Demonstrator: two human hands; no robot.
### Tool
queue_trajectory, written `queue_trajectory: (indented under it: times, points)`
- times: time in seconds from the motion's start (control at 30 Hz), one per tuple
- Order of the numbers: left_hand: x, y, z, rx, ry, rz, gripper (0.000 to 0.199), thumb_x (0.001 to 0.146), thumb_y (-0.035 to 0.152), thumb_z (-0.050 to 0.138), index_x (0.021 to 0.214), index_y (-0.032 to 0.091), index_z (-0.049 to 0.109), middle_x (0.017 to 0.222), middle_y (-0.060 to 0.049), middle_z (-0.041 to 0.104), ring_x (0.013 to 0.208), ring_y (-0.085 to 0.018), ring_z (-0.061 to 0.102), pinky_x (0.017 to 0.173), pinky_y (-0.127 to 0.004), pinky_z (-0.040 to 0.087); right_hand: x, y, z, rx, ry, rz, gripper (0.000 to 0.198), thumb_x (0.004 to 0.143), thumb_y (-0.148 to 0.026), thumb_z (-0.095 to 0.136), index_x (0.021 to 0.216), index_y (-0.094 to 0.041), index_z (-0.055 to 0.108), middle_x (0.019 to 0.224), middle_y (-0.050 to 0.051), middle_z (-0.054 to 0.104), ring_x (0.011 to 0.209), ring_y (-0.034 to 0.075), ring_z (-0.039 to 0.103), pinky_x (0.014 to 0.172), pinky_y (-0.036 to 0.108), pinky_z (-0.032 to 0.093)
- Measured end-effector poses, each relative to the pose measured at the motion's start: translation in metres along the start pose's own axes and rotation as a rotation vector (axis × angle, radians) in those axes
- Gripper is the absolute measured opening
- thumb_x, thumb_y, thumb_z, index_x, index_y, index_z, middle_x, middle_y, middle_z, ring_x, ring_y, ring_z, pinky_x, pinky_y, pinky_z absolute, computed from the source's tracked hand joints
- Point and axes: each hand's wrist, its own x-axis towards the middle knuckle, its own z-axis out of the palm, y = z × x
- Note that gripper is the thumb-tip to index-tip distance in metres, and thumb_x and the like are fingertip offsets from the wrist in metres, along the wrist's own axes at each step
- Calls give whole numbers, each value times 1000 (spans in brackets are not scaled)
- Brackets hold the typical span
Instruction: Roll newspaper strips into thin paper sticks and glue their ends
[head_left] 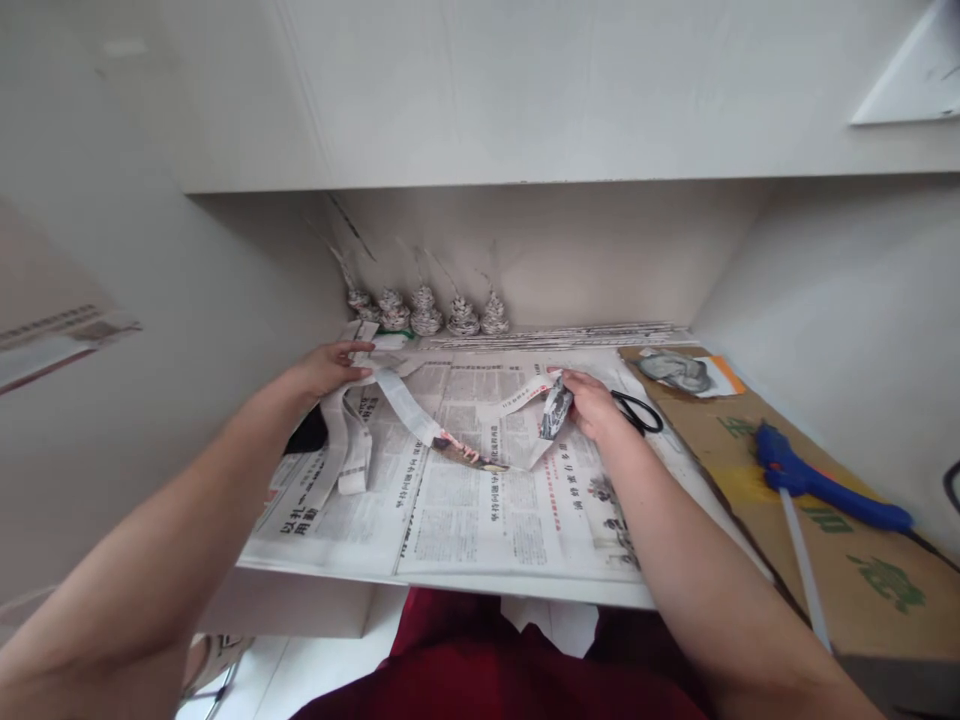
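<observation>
White desk alcove, smooth matte walls on three sides, overhanging shelf above. Desk top (525, 592) covered by flat spread newspaper sheets (480, 500), dense print, edges overhanging the front slightly.

Far left: left hand (330, 366) lies palm down at the back-left corner of the newspaper, fingers curled over the end of a long cut newspaper strip (409, 408), pinning and gripping it. More loose strips (346, 450) hang in limp loops just below that hand, thin and ribbon-like.

Back wall, left of centre: row of five small cone-shaped figures (426, 312), wound from rolled paper, ridged coils, each with a thin spike rising from the top. Beside them to the right, a bundle of thin rolled paper sticks (555, 338) lies along the wall.

Centre: the strip sags across the newspaper from the left hand to the right, with a coloured printed patch at its low point.

Right of centre: right hand (592, 402) is closed on the strip's other end, pinched and folded between thumb and fingers. Black-handled scissors (637, 410) lie touching the hand's far side.

Right: brown corrugated cardboard sheet (825, 560) with green print; a blue glue gun (825, 485) rests on it, a pale glue stick (804, 565) beside it. A printed scrap (682, 370) sits at the cardboard's back edge.
</observation>
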Motion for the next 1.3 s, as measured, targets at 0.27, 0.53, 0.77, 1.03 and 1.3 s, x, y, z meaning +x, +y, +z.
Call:
queue_trajectory:
  times: [0.27,0.53,0.77,1.03,1.3]
  points:
    - [5,-32,-24,339,1,-100,62,67,28,68,126,15,52,87,-5,64,81,-19,58,78,-30,44,2,3,-4,-40,-31,-35,22,76,-25,61,94,-14,65,54,-2,55,39,9,46,32,19,33]
    - [-12,-29,23,829,225,-48,71,73,29,62,138,22,36,144,-21,30,126,-44,30,94,-59,28,2,3,-4,-27,-29,-30,22,72,-26,67,91,-15,66,57,-3,56,41,8,47,33,19,33]
    - [-15,-5,43,614,23,310,51,77,21,52,127,21,52,136,-11,46,126,-31,37,102,-43,28,5,4,-4,-5,-38,-13,19,72,-23,66,89,-14,66,58,-1,59,42,9,49,33,18,34]
    - [-30,7,73,262,-266,320,32,82,42,48,85,21,71,76,-4,68,71,-20,60,71,-28,42,3,3,-3,-14,-44,-21,17,73,-24,66,87,-14,65,58,-1,58,42,8,48,33,17,35]
    - [-24,51,27,-65,242,379,28,79,40,55,86,16,69,68,-3,63,62,-14,55,59,-23,42,-2,-3,0,3,21,26,11,73,-18,68,78,-16,59,54,-2,55,40,7,48,32,16,38]
